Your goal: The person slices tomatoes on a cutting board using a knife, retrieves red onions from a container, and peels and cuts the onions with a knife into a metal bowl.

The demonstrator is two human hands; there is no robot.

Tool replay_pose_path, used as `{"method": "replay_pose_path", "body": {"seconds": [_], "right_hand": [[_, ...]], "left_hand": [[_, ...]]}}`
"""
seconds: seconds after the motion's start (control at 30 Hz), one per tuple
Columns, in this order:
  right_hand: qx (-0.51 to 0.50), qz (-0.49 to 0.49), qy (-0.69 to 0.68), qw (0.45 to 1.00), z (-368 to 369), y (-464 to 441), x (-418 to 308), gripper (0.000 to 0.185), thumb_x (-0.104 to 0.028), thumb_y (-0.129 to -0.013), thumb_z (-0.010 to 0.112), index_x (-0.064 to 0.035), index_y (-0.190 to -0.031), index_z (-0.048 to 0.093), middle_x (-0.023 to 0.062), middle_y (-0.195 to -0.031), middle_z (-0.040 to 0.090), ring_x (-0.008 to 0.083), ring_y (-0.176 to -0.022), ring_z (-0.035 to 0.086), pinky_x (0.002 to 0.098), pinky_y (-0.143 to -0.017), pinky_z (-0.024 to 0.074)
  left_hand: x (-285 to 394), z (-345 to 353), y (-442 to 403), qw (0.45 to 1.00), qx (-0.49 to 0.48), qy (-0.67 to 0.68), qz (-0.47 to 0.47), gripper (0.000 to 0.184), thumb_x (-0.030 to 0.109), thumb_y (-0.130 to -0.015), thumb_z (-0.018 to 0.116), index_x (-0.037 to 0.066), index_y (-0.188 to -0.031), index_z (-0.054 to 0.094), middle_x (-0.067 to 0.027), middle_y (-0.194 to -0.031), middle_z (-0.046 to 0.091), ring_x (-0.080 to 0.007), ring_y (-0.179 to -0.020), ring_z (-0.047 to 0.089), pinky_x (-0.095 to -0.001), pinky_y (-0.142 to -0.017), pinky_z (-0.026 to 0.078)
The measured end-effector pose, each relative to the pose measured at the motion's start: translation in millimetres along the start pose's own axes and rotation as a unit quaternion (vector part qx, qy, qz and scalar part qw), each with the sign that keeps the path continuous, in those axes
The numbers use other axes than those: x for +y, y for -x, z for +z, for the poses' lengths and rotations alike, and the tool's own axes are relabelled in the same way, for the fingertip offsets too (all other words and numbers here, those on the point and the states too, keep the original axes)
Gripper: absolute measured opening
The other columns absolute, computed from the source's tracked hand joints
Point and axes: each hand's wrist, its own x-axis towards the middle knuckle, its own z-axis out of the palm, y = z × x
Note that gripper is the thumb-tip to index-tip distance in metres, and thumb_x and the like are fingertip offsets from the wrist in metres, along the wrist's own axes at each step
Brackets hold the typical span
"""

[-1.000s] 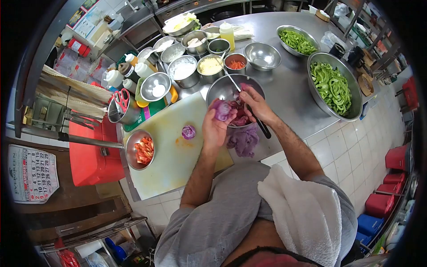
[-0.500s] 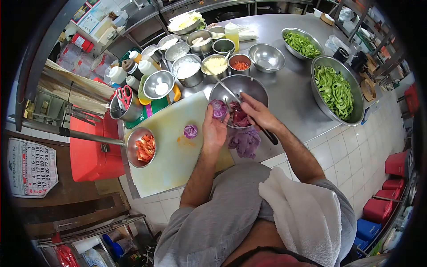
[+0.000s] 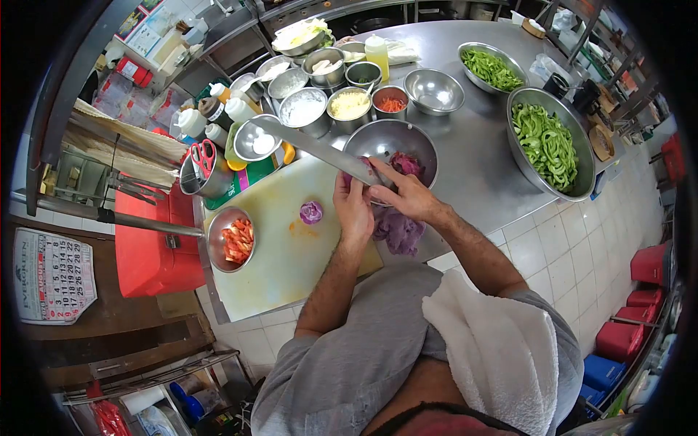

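Observation:
My left hand [image 3: 354, 214] is closed around a peeled red onion [image 3: 370, 171], mostly hidden by the knife and my fingers. In my right hand [image 3: 416, 199] is a large knife [image 3: 313, 148], its broad blade pointing up and left across the onion. Both hands meet over the near rim of a steel mixing bowl [image 3: 413, 134], which has dark purple onion skins [image 3: 406, 164] in it. More purple peelings [image 3: 398, 234] lie on the table just in front of the bowl. A second red onion [image 3: 311, 212] rests on the cutting board [image 3: 276, 254].
A steel bowl of cut tomatoes [image 3: 237, 241] stands at the board's left. Behind are several steel containers [image 3: 304, 110] and squeeze bottles [image 3: 238, 110]. Scissors [image 3: 203, 155] stand in a steel pot. To the right is a big bowl of sliced green vegetables [image 3: 544, 139].
The knife has swung from beside the bowl to lie across the onion, blade now pointing left. My right hand has moved left against my left hand.

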Motion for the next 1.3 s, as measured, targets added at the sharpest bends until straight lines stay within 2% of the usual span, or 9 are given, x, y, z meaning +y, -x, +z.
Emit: {"method": "replay_pose_path", "body": {"seconds": [0.17,0.27,0.33,0.43,0.63,0.87,1.07,1.2,1.3], "right_hand": [[0.041,-0.057,-0.055,0.996,4.3,-3.2,10.8,0.066,-0.046,-0.090,0.052,-0.0111,-0.142,0.031,0.0240,-0.108,0.061,0.0330,-0.095,0.063,0.0377,-0.086,0.0465],[-0.023,0.073,-0.230,0.970,0.3,-4.0,3.9,0.065,-0.043,-0.090,0.055,-0.0103,-0.141,0.033,0.0156,-0.094,0.065,0.0215,-0.072,0.063,0.0326,-0.071,0.0491],[-0.016,0.058,-0.277,0.959,-0.9,-4.0,-0.7,0.061,-0.038,-0.091,0.056,-0.0099,-0.141,0.034,0.0059,-0.076,0.059,0.0108,-0.055,0.050,0.0270,-0.054,0.0439],[0.071,-0.035,-0.047,0.996,5.3,-6.0,2.7,0.053,-0.033,-0.094,0.053,-0.0104,-0.139,0.037,0.0014,-0.068,0.052,0.0066,-0.053,0.046,0.0237,-0.048,0.0384],[0.037,0.031,-0.312,0.949,10.3,-10.5,-9.5,0.049,-0.034,-0.095,0.050,-0.0110,-0.137,0.041,0.0003,-0.064,0.050,0.0060,-0.043,0.044,0.0225,-0.038,0.0343],[0.098,0.068,-0.296,0.948,7.2,-30.6,-14.3,0.050,-0.038,-0.096,0.044,-0.0052,-0.134,0.042,0.0010,-0.052,0.045,0.0075,-0.038,0.042,0.0217,-0.032,0.0322],[0.022,0.201,-0.250,0.947,-8.9,-39.2,-8.0,0.049,-0.049,-0.094,0.044,-0.0012,-0.105,0.052,0.0017,-0.051,0.042,0.0093,-0.034,0.037,0.0237,-0.029,0.0280],[0.006,0.154,-0.169,0.973,35.4,-43.2,-22.4,0.057,-0.043,-0.090,0.054,0.0010,-0.123,0.038,0.0006,-0.055,0.043,0.0088,-0.036,0.036,0.0246,-0.033,0.0287],[-0.034,0.132,-0.112,0.984,69.2,-39.0,-23.9,0.073,-0.038,-0.084,0.064,-0.0025,-0.135,0.026,0.0114,-0.072,0.057,0.0168,-0.051,0.052,0.0316,-0.044,0.0417]], "left_hand": [[2.0,2.8,3.0,0.999,-0.007,-0.023,0.028,0.033,0.006,-0.092,0.052,0.000,-0.123,0.045,-0.0070,-0.108,0.059,-0.0143,-0.096,0.058,-0.0272,-0.081,0.050],[2.9,-1.2,-2.4,0.991,0.006,-0.116,0.072,0.040,0.003,-0.090,0.054,-0.001,-0.128,0.043,-0.0079,-0.111,0.057,-0.0137,-0.098,0.058,-0.0261,-0.081,0.050],[9.8,-0.2,-4.7,0.999,-0.020,-0.038,0.018,0.036,0.003,-0.090,0.053,-0.001,-0.125,0.045,-0.0077,-0.110,0.058,-0.0139,-0.097,0.058,-0.0262,-0.081,0.050],[8.1,-7.8,-8.7,0.998,-0.043,0.035,-0.024,0.032,0.004,-0.091,0.053,-0.001,-0.122,0.048,-0.0082,-0.108,0.058,-0.0146,-0.095,0.059,-0.0271,-0.082,0.051],[9.0,-4.7,-4.4,0.994,-0.023,0.090,-0.052,0.031,0.006,-0.091,0.051,-0.002,-0.120,0.048,-0.0092,-0.105,0.062,-0.0167,-0.093,0.062,-0.0315,-0.082,0.053],[24.2,-18.7,14.1,1.000,0.007,0.001,0.031,0.039,0.005,-0.090,0.053,-0.003,-0.126,0.043,-0.0115,-0.114,0.056,-0.0207,-0.102,0.058,-0.0363,-0.088,0.051],[84.1,-79.7,25.6,0.995,0.058,-0.037,0.075,0.043,0.005,-0.088,0.058,-0.001,-0.128,0.042,-0.0116,-0.117,0.054,-0.0183,-0.103,0.056,-0.0326,-0.089,0.049],[103.4,-143.9,24.3,0.953,0.131,-0.257,0.090,0.042,0.013,-0.087,0.062,-0.001,-0.123,0.045,-0.0115,-0.114,0.055,-0.0180,-0.101,0.056,-0.0300,-0.085,0.047],[97.9,-182.8,24.7,0.919,0.118,-0.374,0.047,0.042,0.018,-0.085,0.064,-0.002,-0.120,0.048,-0.0117,-0.113,0.056,-0.0174,-0.100,0.056,-0.0288,-0.084,0.047]]}}
